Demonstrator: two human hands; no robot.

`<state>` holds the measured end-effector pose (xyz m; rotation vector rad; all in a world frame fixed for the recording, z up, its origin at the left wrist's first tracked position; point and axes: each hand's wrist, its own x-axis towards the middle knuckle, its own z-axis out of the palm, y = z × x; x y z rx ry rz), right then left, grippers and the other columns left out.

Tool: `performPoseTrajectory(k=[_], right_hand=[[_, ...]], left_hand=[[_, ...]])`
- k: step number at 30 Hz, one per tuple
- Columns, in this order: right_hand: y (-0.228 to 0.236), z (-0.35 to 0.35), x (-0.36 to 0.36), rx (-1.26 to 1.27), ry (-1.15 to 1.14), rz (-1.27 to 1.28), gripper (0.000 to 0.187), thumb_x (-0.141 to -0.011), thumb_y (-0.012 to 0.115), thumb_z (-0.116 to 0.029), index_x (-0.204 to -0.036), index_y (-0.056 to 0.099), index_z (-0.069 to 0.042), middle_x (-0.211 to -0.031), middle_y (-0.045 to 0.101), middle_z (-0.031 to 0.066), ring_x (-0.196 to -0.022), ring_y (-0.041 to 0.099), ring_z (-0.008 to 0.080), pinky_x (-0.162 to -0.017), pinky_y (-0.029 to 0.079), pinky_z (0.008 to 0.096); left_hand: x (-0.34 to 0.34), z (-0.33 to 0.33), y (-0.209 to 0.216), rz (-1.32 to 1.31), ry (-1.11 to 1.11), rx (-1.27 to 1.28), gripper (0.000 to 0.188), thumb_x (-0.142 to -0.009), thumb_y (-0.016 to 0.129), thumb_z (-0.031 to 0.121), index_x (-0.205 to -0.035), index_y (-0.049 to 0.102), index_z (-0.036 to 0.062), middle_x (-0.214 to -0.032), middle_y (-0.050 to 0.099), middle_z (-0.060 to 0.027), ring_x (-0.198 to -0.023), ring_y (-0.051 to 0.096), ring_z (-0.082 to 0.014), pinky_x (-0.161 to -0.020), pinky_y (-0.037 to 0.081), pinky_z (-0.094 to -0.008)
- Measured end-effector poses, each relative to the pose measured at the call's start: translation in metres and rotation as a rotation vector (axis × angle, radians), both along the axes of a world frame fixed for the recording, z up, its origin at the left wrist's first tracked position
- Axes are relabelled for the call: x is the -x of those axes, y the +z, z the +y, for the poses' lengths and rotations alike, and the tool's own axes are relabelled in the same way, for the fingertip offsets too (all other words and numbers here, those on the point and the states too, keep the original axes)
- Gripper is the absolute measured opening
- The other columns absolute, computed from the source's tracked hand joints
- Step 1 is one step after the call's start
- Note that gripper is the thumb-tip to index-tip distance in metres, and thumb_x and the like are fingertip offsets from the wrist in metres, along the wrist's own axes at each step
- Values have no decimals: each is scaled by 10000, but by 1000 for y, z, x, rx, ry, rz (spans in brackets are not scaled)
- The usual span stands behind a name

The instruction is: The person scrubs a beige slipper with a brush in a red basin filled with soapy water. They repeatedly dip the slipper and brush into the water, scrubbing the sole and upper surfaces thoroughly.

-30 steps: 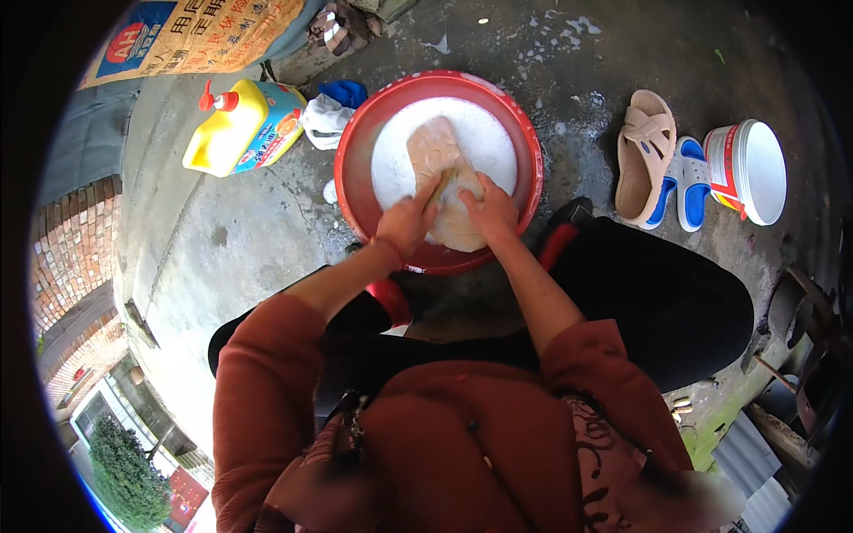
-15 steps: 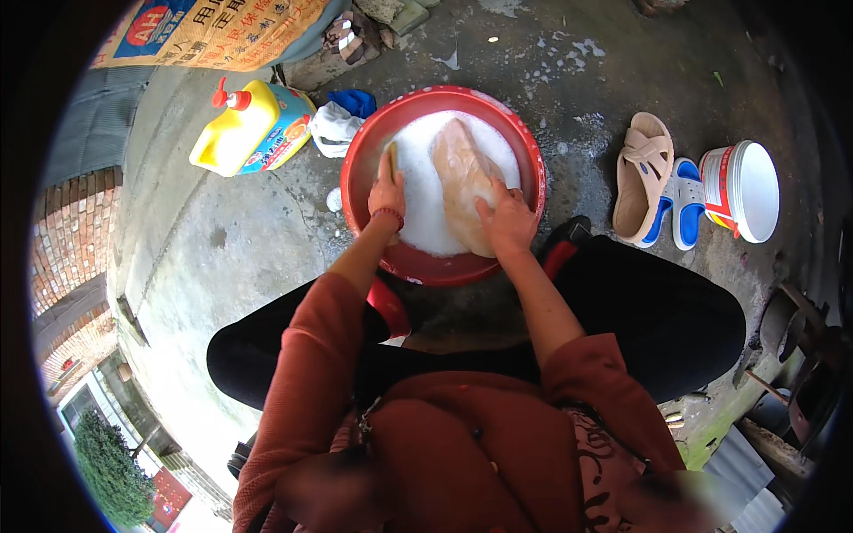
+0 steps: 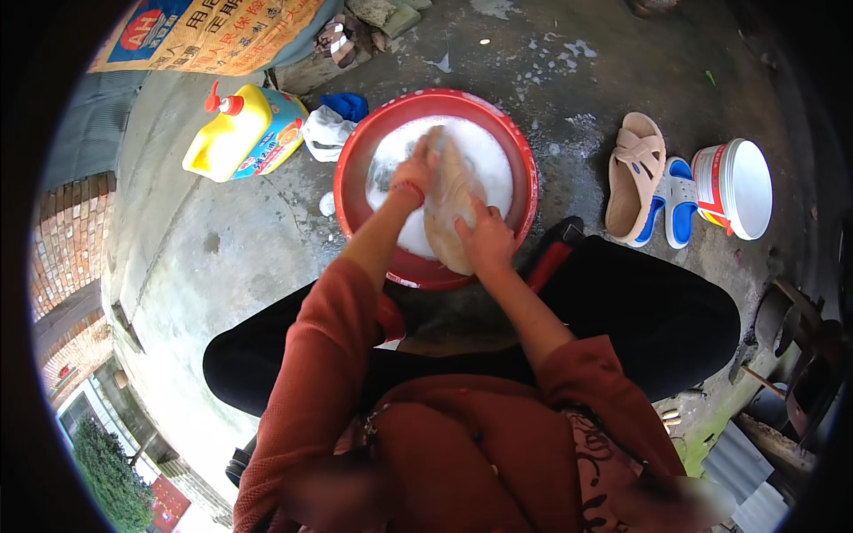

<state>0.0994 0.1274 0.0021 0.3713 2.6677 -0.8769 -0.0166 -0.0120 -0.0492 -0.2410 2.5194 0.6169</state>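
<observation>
A red basin [image 3: 354,182] full of white suds stands in front of me. A beige slipper [image 3: 449,209], wet and matching the sandal on the floor, is tilted up over the suds. My right hand [image 3: 487,235] is closed around its near right side. Against its far left side is my left hand [image 3: 415,171], with a red bracelet at the wrist. Its fingers are wrapped around a thin wooden-looking brush, now mostly hidden between hand and slipper.
Left of the basin are a yellow pump bottle [image 3: 244,133] and a grey-and-blue cloth [image 3: 329,129]. To the right lie a beige sandal [image 3: 635,178] and blue-and-white clogs [image 3: 681,202], beside a white bucket [image 3: 733,189]. A printed sack [image 3: 213,40] sits far left.
My left hand has moved right, from the basin's left side onto the slipper. My right hand has shifted slightly left and nearer, turning the slipper more on edge.
</observation>
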Motion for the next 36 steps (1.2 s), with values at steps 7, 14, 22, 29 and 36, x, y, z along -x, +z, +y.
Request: performPoseTrajectory(k=[7, 14, 22, 29, 36], right_hand=[[-17, 12, 1, 53, -65, -4, 503, -783, 616, -381, -1200, 525, -116, -949, 613, 172, -850, 617, 355, -747, 497, 450], [-14, 11, 1, 102, -73, -88, 497, -779, 618, -381, -1191, 537, -114, -971, 621, 188, -873, 614, 357, -767, 489, 460], [-16, 11, 1, 98, -97, -57, 526, -799, 607, -397, -1229, 519, -107, -965, 632, 228, -876, 612, 394, -796, 475, 483], [-12, 5, -2, 91, -70, -87, 519, -799, 604, -394, -1225, 508, -115, -952, 621, 194, -864, 616, 361, -769, 489, 454], [-20, 7, -1, 82, -84, -64, 518, -798, 606, -397, -1217, 505, -110, -956, 619, 186, -853, 618, 358, -760, 489, 452]], left_hand=[[-45, 12, 21, -12, -348, -102, 584, -897, 448, 417, -1427, 243, 281, -1027, 613, -255, -954, 590, -416, -883, 436, -473], [16, 30, -14, -15, -129, 33, 547, -909, 415, 421, -1413, 260, 276, -1061, 627, -200, -983, 604, -366, -872, 455, -459], [-45, 21, 29, -23, -309, -43, 586, -894, 451, 402, -1427, 228, 302, -933, 627, -273, -857, 611, -436, -818, 464, -493], [23, 18, -14, 7, -136, 147, 559, -898, 441, 415, -1410, 271, 271, -1010, 638, -208, -906, 620, -381, -809, 473, -480], [-43, 9, 36, -113, -336, 25, 587, -896, 425, 440, -1426, 239, 268, -978, 639, -232, -919, 617, -385, -852, 455, -468]])
